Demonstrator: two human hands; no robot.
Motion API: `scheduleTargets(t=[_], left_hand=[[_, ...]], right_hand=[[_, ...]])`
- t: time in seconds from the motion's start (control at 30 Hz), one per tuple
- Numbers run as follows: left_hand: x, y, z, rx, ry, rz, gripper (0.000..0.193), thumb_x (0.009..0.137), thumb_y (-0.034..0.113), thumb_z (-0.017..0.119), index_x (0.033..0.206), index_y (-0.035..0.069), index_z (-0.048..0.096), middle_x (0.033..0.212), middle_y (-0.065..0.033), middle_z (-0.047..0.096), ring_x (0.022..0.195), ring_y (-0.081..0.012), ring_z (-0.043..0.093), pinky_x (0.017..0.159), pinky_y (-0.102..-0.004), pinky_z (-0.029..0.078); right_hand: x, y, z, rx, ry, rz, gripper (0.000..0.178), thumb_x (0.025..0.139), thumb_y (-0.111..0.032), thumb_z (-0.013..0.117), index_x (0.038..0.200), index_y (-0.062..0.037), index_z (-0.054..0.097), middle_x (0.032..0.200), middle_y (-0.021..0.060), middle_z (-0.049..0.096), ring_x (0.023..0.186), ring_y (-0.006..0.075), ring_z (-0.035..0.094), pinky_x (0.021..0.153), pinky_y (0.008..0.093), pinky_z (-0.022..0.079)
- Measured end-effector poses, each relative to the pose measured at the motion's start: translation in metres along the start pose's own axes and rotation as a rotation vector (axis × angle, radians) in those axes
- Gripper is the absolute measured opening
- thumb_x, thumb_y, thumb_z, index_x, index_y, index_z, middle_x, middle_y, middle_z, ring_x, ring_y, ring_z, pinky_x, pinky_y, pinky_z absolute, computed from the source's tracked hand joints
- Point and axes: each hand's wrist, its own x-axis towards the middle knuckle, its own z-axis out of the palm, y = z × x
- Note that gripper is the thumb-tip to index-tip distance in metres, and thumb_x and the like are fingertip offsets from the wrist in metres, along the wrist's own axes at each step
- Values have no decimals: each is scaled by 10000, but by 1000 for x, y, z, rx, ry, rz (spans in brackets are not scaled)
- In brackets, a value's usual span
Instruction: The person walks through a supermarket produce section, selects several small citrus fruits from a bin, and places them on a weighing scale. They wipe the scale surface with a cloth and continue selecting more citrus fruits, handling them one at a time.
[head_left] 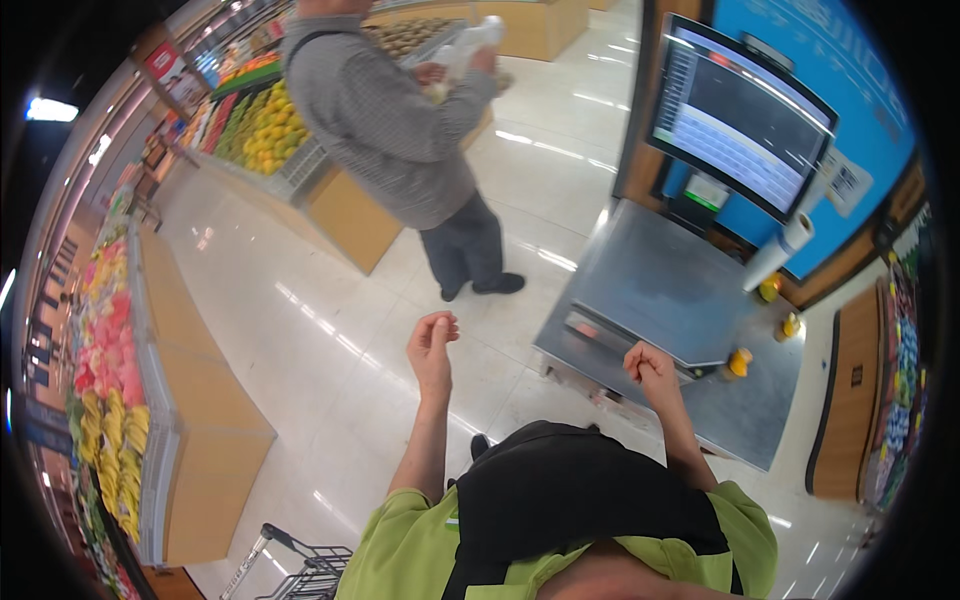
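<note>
My left hand (432, 348) is raised over the floor in front of me, its fingers curled in and nothing showing in them. My right hand (652, 364) is loosely closed too, with no object visible in it. It hovers by the near edge of a metal weighing counter (745, 420). A flat scale plate (660, 285) lies on that counter, with a screen (745, 110) behind it. To the right stand small yellow items (739, 362), too small to name, and a white roll of bags (782, 252).
A person in a grey sweater (385, 120) stands ahead, handling a clear plastic bag (465, 55). Fruit stands hold yellow-orange fruit (272, 128) beyond the person and bananas (122, 450) at left. A shopping cart (300, 562) is at lower left. Wooden shelving (850, 390) stands at right.
</note>
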Motion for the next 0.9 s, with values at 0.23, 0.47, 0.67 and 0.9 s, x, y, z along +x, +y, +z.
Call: scheduleTargets(t=[0.23,0.47,0.67,0.9], left_hand=[[31,7,-155,38,38,-60,208,1001,162,581,1014,-27,665,909,-86,679,801,-141,639,719,-283,537],[78,0,-244,17,200,-162,243,1011,199,533,1031,-18,640,923,-88,646,825,-165,623,732,-296,529],[143,-25,-276,-23,294,-142,205,1027,219,533,1036,38,630,903,-47,648,783,-110,601,679,-233,497],[266,-30,-305,29,440,-108,194,1018,228,550,1055,55,630,885,-23,639,767,-92,593,661,-225,481]], right_hand=[[55,-45,201,98,-97,78,164,920,-16,503,1026,-37,626,879,23,636,794,101,586,689,256,467],[123,-87,299,-54,-213,-3,239,915,-216,700,854,-44,546,763,-5,563,699,97,521,626,286,446],[214,-73,333,-197,-190,25,452,918,-227,695,675,-48,358,626,-10,328,619,88,306,542,314,307],[374,-63,379,-16,-238,-66,366,955,-194,616,733,-29,377,644,16,338,638,84,335,565,320,331]])
